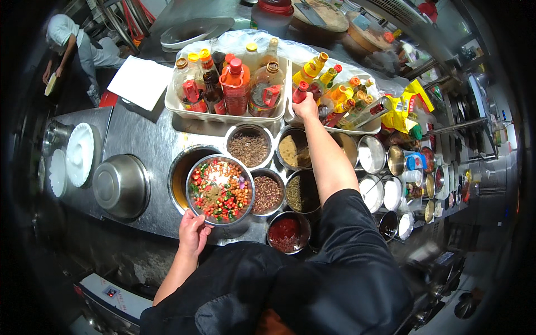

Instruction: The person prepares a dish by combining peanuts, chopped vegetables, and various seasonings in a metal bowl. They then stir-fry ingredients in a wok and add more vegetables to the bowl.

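My left hand grips the near rim of a metal bowl holding peanuts, chopped red and green chillies, and white and brown powders. The bowl overlaps a larger metal pot. Reaching into the right plastic bin, my right hand is at a red-capped bottle; its fingers are partly hidden. Yellow-labelled and other sauce bottles stand or lean beside it. The left plastic bin holds several bottles and jugs, among them one of red-orange liquid.
Round tubs of spices and a pot of red sauce lie between my arms. An upturned metal bowl and white scalloped plates are at left. A person bends at the upper left.
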The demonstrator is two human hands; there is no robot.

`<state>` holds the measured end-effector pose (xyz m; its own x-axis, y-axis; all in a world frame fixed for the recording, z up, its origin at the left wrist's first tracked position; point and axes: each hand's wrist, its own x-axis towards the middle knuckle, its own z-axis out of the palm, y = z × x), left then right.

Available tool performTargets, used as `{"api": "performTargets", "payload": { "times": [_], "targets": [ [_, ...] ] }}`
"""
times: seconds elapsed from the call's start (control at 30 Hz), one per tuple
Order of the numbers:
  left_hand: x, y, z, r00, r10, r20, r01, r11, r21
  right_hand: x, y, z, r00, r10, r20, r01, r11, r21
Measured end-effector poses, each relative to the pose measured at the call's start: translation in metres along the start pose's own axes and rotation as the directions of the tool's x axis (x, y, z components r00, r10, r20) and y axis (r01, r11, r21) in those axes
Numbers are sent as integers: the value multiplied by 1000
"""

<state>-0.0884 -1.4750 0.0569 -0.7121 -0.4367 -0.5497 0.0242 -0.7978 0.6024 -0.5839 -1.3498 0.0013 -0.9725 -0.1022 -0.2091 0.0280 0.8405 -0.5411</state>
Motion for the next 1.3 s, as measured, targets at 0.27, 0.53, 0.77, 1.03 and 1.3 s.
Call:
{"api": "performTargets", "payload": {
  "times": [0.27, 0.53, 0.77, 1.03, 1.3],
  "targets": [
    [4, 6, 10, 1000, -15, 18, 16, 1000, -4, 3, 15, 3, 971, -195, -138, 217, 962, 164],
    [15, 6, 5, 999, 49, 15, -49, 999, 15, -53, -2, -51, 765, -553, -330, 638, 720, 272],
    [35, 6, -9, 996, 74, -51, -71, 996, 59, -173, -49, -110, 275, -932, 237, 957, 242, -159],
    [38, 8, -10, 997, 70, -12, -69, 995, 76, -238, -76, -114, 220, -882, 417, 940, 77, -332],
    [36, 9, -11, 999, 15, 33, -17, 997, 69, -254, -72, -117, 268, -892, 365, 919, 123, -374]
  ]
}}
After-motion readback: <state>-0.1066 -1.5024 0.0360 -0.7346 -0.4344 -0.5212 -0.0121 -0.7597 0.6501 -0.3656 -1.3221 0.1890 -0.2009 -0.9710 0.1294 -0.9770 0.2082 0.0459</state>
